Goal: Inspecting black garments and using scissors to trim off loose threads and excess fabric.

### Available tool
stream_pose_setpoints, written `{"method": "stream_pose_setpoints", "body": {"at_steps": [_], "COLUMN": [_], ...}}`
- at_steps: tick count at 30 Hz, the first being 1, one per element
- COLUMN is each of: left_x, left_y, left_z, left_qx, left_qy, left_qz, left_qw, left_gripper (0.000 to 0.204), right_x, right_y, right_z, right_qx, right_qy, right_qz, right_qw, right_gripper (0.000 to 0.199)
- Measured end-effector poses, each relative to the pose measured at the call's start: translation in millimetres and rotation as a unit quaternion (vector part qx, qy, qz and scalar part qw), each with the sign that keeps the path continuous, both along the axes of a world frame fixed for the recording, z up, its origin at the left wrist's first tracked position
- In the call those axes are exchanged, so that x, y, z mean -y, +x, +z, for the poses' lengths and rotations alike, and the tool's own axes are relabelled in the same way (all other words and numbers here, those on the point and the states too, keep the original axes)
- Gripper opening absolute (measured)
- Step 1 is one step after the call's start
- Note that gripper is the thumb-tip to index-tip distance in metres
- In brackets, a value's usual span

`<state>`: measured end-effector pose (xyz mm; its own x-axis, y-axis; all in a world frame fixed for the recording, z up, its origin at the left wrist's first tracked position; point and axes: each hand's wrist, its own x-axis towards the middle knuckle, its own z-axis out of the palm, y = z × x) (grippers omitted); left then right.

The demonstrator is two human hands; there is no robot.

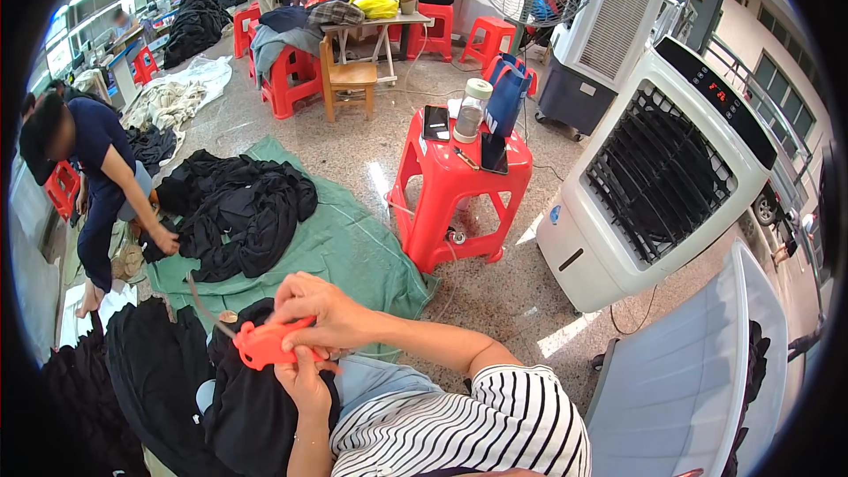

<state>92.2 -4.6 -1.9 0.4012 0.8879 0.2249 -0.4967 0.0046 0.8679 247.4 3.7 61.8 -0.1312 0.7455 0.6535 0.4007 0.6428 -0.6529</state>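
Note:
In front of me is an orange-red plastic tool [265, 346], with a thin, curved grey strip or blade [208, 309] sticking out of its far-left end. My right hand [325, 311] comes in from the right, its fingers closed over the tool's upper side. From below, my left hand [305, 380] pinches the tool's near end between thumb and fingers. Some fingertips are hidden where the two hands meet. Under the tool and my hands lies black cloth [256, 424], spread across my lap and beside it.
A co-worker [97, 168] bends over a black garment pile [234, 212] on a green sheet [353, 252]. A red stool [442, 168] holds phones, a jar [473, 110] and a blue bag [503, 93]. A white air cooler [658, 172] and a grey bin [680, 371] stand at right.

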Motion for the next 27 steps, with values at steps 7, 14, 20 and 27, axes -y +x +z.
{"method": "stream_pose_setpoints", "body": {"at_steps": [7,14,20,27], "left_x": [-47.6,-108.9,-113.6,-107.8], "left_y": [-8.7,-93.8,-117.5,-106.6], "left_z": [81.4,127.6,114.5,113.6], "left_qx": [0.158,0.310,0.370,0.346], "left_qy": [-0.062,0.042,-0.034,-0.035], "left_qz": [0.147,-0.054,-0.049,-0.019], "left_qw": [0.974,0.948,0.927,0.937], "left_gripper": [0.030,0.025,0.021,0.022], "right_x": [12.8,16.7,38.9,56.9], "right_y": [-30.0,106.7,171.3,164.3], "right_z": [-31.3,-75.0,-44.0,-63.3], "right_qx": [0.003,0.022,0.029,0.069], "right_qy": [0.017,-0.119,-0.070,-0.127], "right_qz": [-0.153,-0.384,-0.440,-0.418], "right_qw": [0.988,0.915,0.895,0.897], "right_gripper": [0.075,0.010,0.014,0.014]}}
